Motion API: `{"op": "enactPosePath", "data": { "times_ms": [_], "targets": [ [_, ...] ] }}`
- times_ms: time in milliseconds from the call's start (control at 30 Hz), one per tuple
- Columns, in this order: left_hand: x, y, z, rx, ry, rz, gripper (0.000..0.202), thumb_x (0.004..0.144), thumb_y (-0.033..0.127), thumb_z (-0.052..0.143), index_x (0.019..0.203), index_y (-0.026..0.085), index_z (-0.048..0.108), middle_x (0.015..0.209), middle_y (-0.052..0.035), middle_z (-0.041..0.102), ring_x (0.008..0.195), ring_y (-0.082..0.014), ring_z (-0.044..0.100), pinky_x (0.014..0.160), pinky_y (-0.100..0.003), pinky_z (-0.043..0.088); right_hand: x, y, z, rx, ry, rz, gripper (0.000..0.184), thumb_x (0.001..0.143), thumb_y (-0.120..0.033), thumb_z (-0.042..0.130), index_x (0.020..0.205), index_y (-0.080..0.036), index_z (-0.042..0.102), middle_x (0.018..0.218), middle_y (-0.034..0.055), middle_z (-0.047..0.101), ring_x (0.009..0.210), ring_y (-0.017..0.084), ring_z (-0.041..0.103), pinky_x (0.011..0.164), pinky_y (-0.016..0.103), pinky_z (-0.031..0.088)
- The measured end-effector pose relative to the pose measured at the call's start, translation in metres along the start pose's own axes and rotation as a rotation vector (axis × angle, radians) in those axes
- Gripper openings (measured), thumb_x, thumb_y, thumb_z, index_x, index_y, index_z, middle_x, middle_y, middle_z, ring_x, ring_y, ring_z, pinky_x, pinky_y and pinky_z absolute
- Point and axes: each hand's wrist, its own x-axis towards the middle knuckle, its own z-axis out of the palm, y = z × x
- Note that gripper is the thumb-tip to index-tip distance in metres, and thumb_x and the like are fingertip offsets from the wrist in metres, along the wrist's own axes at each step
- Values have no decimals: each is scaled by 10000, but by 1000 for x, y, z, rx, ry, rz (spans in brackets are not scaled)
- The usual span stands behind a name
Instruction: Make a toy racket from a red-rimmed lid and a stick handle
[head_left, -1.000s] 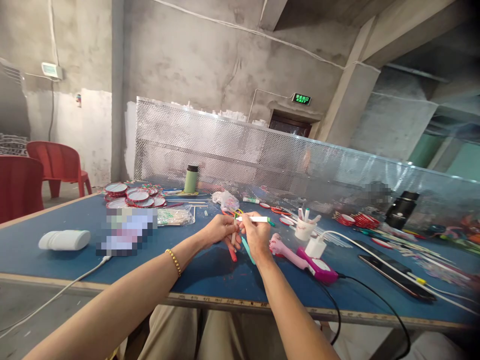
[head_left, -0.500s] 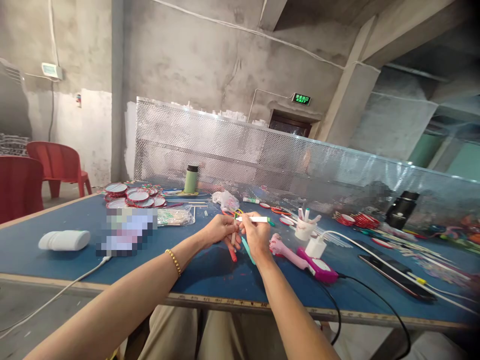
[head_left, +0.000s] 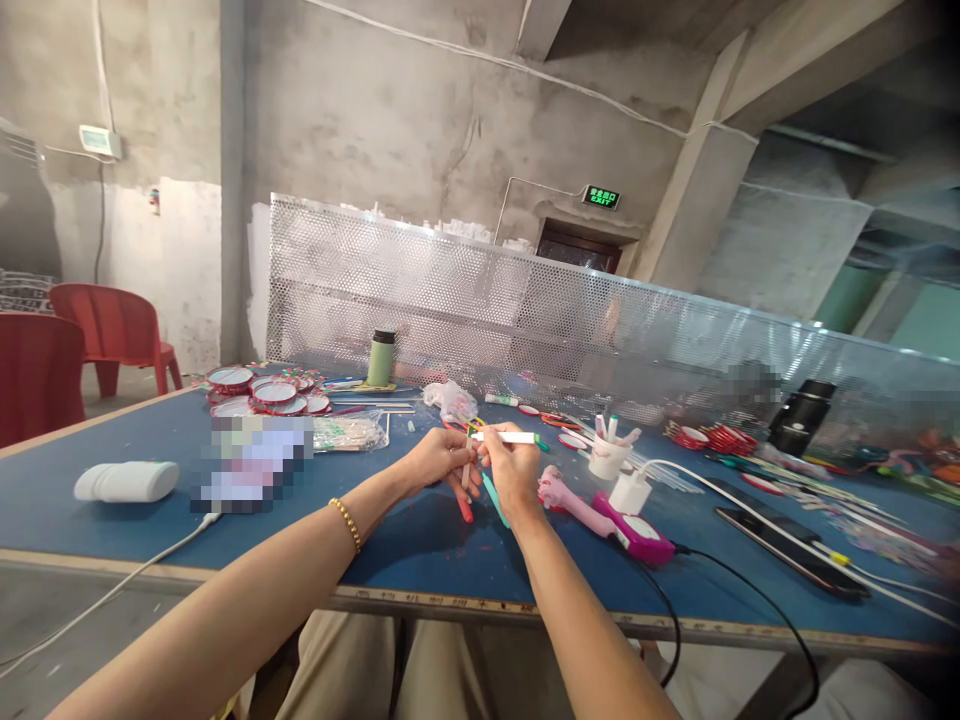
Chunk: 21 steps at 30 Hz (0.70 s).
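Obstacle nr R hand (head_left: 511, 468): pink device (head_left: 587, 513)

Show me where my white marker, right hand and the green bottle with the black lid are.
White marker (head_left: 516, 438): head view, on the barrel.
Right hand (head_left: 514, 470): head view, back of the hand.
Green bottle (head_left: 381, 362): head view, middle of its body.

A black-lidded green tumbler (head_left: 381, 362) stands by the far edge of the blue table (head_left: 45, 510); a white bottle (head_left: 127, 482) lies toward the left edge, a smartphone (head_left: 772, 552) near the front edge. Red chairs (head_left: 109, 322) stand beyond the left edge.
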Motion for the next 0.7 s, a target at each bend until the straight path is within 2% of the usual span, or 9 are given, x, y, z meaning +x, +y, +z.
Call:
{"op": "enactPosePath", "data": {
  "times_ms": [700],
  "targets": [
    [0, 1, 0, 10, 7, -3, 407, 711, 480, 746, 779, 112, 584, 653, -93, 688, 543, -204, 688, 469, -278, 555, 0, 2, 0, -21, 6, 19, 147, 770, -323, 603, 691, -200, 615, 511, -45, 583, 437, 115, 522, 467, 227, 408]
  ]
}}
